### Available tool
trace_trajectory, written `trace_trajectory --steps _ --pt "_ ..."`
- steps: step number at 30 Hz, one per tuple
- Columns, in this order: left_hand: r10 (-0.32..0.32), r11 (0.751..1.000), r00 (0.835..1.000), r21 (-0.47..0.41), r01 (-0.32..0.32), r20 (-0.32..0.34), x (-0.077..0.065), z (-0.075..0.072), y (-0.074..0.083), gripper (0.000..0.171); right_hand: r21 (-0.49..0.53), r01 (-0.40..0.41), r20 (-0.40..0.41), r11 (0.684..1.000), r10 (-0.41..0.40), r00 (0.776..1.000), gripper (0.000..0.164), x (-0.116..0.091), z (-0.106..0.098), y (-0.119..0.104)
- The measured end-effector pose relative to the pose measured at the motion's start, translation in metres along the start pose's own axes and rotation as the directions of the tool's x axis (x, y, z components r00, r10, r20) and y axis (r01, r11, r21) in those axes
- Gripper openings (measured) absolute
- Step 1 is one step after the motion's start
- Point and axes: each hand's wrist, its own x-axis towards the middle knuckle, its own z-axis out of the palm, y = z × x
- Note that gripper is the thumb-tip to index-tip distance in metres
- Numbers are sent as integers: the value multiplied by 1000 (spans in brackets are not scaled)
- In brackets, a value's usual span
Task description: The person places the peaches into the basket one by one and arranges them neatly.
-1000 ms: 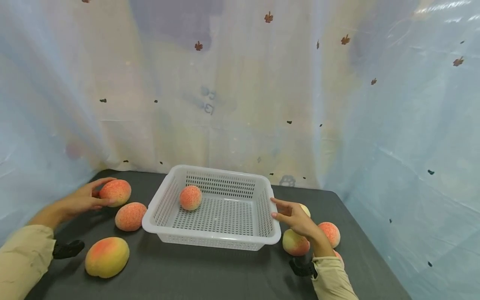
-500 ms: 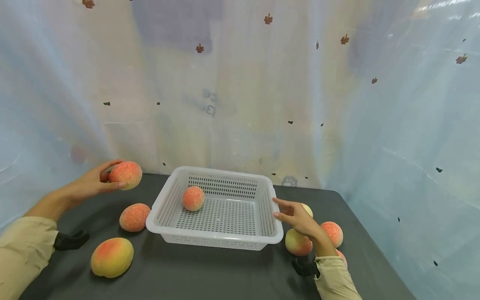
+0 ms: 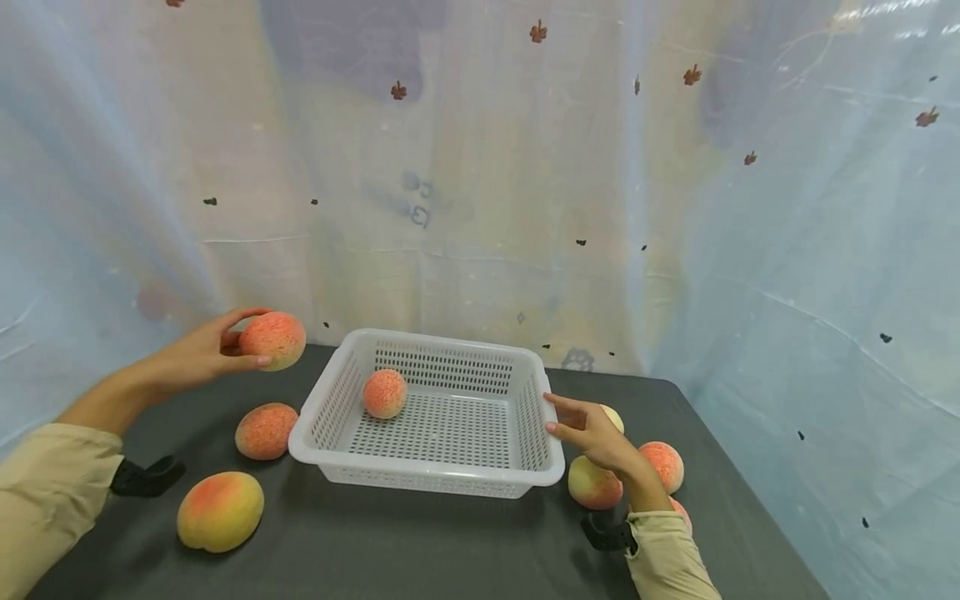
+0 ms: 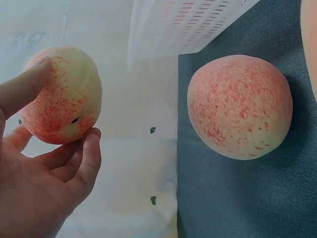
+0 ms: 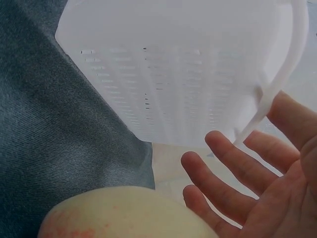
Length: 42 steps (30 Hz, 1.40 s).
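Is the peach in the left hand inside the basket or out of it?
Out: the left hand holds the peach up, apart from the white basket.

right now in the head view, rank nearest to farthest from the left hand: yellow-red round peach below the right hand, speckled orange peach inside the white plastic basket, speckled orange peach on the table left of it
1. Speckled orange peach on the table, left of the basket
2. Speckled orange peach inside, in the basket's left part
3. Yellow-red round peach, past the basket's right end
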Motion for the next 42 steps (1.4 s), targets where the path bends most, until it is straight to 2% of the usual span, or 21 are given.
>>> trace_trajectory --steps 7,11,19,26,31,37,42 --pt "40 999 999 -13 -40 -17 7 12 10 78 -59 5 -21 998 -6 1000 66 -5 -1 -1" --pt "45 999 998 -21 -46 -38 10 14 18 78 -58 -16 -29 998 15 999 65 -2 0 -1" --pt "76 996 997 -39 -77 -11 19 21 34 79 -50 -48 -45 998 46 998 66 -1 2 0" --pt "153 988 988 -33 -152 7 23 38 36 80 -64 -34 -46 997 31 998 65 0 3 -2" --pt "182 982 983 -46 -181 25 25 52 35 78 -63 -34 -52 997 31 998 64 0 4 -3" --pt "183 983 981 -38 -181 57 29 70 38 81 -47 -26 -42 999 24 999 65 -2 3 -1" --pt "169 984 984 43 -171 56 31 80 43 81 -51 -23 -48 998 20 999 65 -2 2 0"
